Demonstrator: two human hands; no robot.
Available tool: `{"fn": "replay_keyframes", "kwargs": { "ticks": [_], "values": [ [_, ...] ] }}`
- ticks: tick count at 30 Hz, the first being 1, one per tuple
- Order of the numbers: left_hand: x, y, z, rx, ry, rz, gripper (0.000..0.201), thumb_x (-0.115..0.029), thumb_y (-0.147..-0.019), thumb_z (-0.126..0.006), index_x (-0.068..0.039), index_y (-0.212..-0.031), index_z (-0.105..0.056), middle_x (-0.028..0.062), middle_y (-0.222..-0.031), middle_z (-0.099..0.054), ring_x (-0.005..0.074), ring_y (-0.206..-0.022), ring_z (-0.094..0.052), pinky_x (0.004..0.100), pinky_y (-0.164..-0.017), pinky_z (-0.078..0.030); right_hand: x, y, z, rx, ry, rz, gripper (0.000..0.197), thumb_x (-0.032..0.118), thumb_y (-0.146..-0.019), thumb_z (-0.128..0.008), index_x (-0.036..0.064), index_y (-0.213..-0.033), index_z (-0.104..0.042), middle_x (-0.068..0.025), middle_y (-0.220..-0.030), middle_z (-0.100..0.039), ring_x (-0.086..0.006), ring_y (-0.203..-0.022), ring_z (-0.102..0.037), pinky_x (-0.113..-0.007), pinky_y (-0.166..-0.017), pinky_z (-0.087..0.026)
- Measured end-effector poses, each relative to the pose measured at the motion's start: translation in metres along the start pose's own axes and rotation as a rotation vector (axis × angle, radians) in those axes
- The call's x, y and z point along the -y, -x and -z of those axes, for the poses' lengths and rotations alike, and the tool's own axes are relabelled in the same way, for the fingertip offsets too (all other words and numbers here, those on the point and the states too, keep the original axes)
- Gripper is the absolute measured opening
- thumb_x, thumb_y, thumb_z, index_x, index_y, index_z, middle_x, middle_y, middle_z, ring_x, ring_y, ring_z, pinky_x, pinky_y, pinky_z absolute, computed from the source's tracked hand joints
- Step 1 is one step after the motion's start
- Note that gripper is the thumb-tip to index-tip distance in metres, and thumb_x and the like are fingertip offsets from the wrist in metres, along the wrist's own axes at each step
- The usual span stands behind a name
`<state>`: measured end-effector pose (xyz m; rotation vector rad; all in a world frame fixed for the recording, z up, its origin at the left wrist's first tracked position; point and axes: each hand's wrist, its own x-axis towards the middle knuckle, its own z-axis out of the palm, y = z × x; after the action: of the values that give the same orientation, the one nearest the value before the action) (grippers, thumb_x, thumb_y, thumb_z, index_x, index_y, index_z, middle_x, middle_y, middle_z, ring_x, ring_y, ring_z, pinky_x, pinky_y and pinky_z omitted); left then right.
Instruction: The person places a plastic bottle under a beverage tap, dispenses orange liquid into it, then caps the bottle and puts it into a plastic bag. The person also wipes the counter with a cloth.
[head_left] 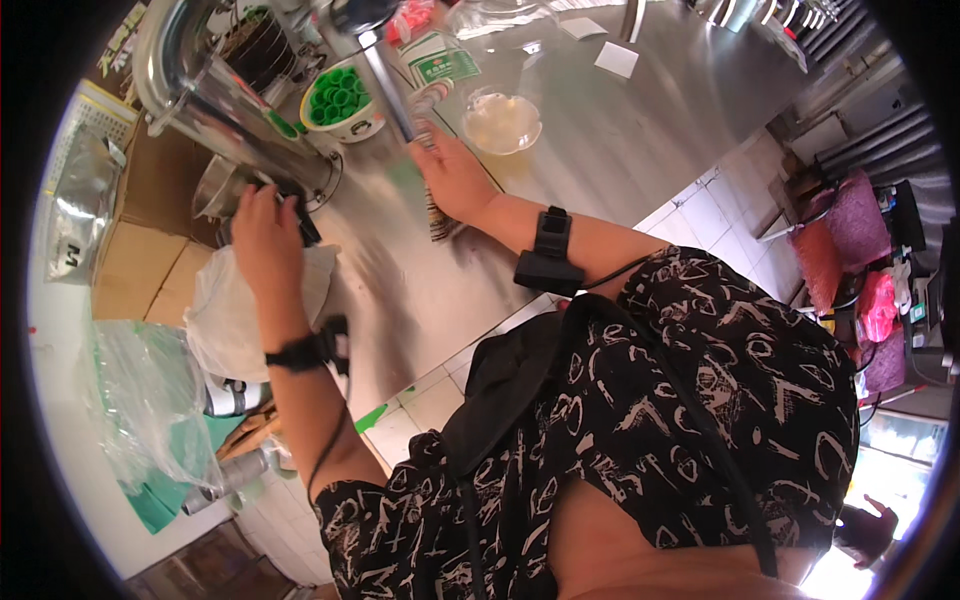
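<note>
A polished metal machine point(225, 115) with a thick curved column stands on the steel table point(400, 310). My left hand point(268, 235) is at its base, fingers bent over a dark, block-like part point(303, 212) whose kind I cannot make out. Beside those fingers is a round, metallic-looking vessel point(215, 188). My right hand point(457, 180) is closed on a striped cloth point(440, 225), which shows above and below the fist. The machine's shiny metal bar point(385, 85) slants down to that hand; whether the fingers also touch the bar is hidden.
A white tub point(357, 128) of green ring-shaped pieces sits behind the bar. Right of the cloth is a clear plastic bowl point(502, 122), with white square cards point(617, 60) farther back. A whitish bag point(225, 320) and cardboard point(150, 270) crowd the left edge.
</note>
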<state>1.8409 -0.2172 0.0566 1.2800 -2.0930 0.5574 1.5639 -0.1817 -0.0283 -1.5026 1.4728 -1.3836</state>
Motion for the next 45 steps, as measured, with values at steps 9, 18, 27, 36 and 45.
{"fn": "replay_keyframes", "kwargs": {
  "ticks": [9, 18, 27, 36, 45],
  "values": [
    [-0.079, 0.174, 0.087, 0.243, 0.566, 0.359, 0.023, -0.004, -0.086, -0.073, -0.003, -0.108, -0.069, 0.0208, -0.116, -0.068, 0.0372, -0.106, -0.067, 0.0414, -0.092, -0.053, -0.034, -0.036, -0.076, 0.541, 0.926, 0.254, 0.062, 0.052, -0.101, -0.040, 0.0203, -0.154, -0.038, -0.0172, -0.163, -0.027, -0.0393, -0.151, -0.022, -0.071, -0.114, -0.014],
    [-0.082, 0.243, 0.109, 0.111, 0.639, 0.615, 0.017, 0.002, -0.090, -0.068, 0.001, -0.107, -0.068, 0.0167, -0.109, -0.071, 0.0268, -0.099, -0.069, 0.0345, -0.089, -0.054, 0.005, 0.097, -0.087, 0.941, 0.714, 0.609, 0.056, 0.047, -0.100, -0.046, 0.0231, -0.151, -0.045, -0.0173, -0.163, -0.029, -0.0357, -0.152, -0.022, -0.066, -0.116, -0.012],
    [-0.080, 0.230, 0.098, 0.050, 0.682, 0.713, 0.021, -0.008, -0.099, -0.060, 0.003, -0.117, -0.064, 0.0174, -0.118, -0.068, 0.0266, -0.108, -0.065, 0.0358, -0.096, -0.050, 0.029, 0.140, -0.112, 1.201, 0.385, 0.928, 0.056, 0.050, -0.097, -0.052, 0.0244, -0.146, -0.052, -0.0145, -0.160, -0.036, -0.0353, -0.150, -0.028, -0.065, -0.117, -0.014],
    [-0.117, 0.198, 0.045, 0.300, 0.726, 0.363, 0.029, -0.008, -0.097, -0.062, 0.005, -0.123, -0.063, 0.0251, -0.136, -0.058, 0.0354, -0.127, -0.057, 0.0407, -0.107, -0.044, -0.010, 0.112, 0.037, 0.931, 0.646, 0.498, 0.055, 0.044, -0.098, -0.053, 0.0262, -0.149, -0.048, -0.0162, -0.162, -0.030, -0.0355, -0.152, -0.022, -0.058, -0.122, -0.010],
    [-0.158, 0.160, 0.015, 0.357, 0.858, 0.313, 0.024, -0.005, -0.096, -0.062, 0.003, -0.118, -0.065, 0.0245, -0.128, -0.063, 0.0356, -0.118, -0.062, 0.0409, -0.101, -0.048, -0.075, 0.075, 0.224, 0.438, 0.993, -0.052, 0.057, 0.048, -0.102, -0.043, 0.0297, -0.156, -0.037, -0.0137, -0.165, -0.023, -0.0336, -0.154, -0.016, -0.058, -0.123, -0.009]
  ]
}}
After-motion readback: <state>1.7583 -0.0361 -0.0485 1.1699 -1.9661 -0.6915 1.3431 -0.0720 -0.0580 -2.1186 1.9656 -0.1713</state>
